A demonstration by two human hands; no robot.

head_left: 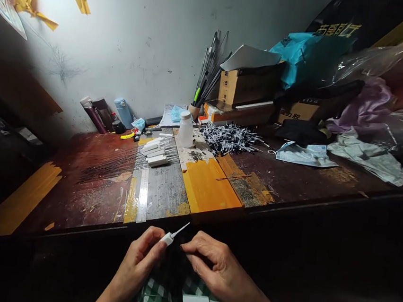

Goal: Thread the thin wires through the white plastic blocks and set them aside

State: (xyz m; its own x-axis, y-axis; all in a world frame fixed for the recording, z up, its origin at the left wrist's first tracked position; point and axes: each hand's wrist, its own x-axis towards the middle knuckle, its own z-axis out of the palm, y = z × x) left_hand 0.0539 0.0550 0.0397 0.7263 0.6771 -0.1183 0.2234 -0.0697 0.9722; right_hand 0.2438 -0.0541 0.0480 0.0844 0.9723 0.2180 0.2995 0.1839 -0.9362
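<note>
Left hand (141, 259) pinches a white float (171, 236) below the surface's (169, 190) near edge; right hand (217, 266), fingertips together, touches it—best kept steady.

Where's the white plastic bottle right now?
The white bottle stands upright at the back middle of the workbench, between the white handles and the pile of black-and-white sticks.

I pinch a small white applicator (171, 235), its thin tip slanting up to the right, below the table edge. A second white one (197, 300) lies flat on my lap.
</note>
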